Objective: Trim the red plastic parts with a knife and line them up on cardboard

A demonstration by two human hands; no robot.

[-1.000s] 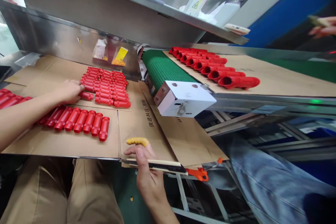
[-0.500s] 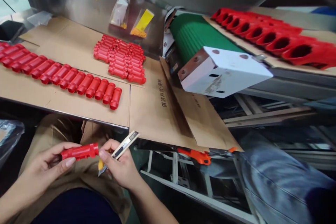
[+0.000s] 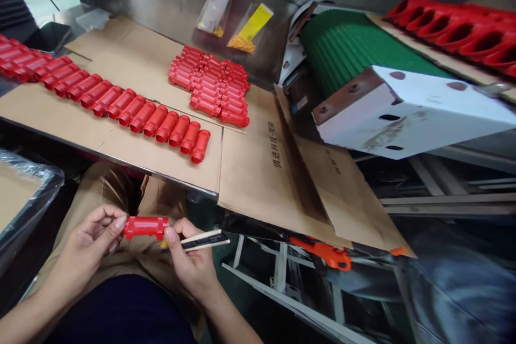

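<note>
My left hand (image 3: 91, 242) holds a ribbed red plastic tube (image 3: 145, 228) level above my lap, pinching it by its left end. My right hand (image 3: 189, 260) grips a slim utility knife (image 3: 203, 241), with a fingertip close to the tube's right end. A small yellow piece (image 3: 163, 244) shows just under that end, partly hidden by my fingers. Many more red tubes lie in a long row (image 3: 145, 122) and a tight block (image 3: 209, 86) on a cardboard sheet (image 3: 121, 153), beyond both hands.
A green conveyor belt (image 3: 346, 48) runs beneath a white metal housing (image 3: 407, 113). Larger red parts (image 3: 455, 29) lie on cardboard at upper right. Orange-handled scissors (image 3: 326, 252) sit below the cardboard's front edge. Plastic-wrapped cardboard (image 3: 20, 199) stands at left.
My left hand has left the tubes on the cardboard and now holds one above my lap. My right hand has moved left with the knife, and the view has tilted.
</note>
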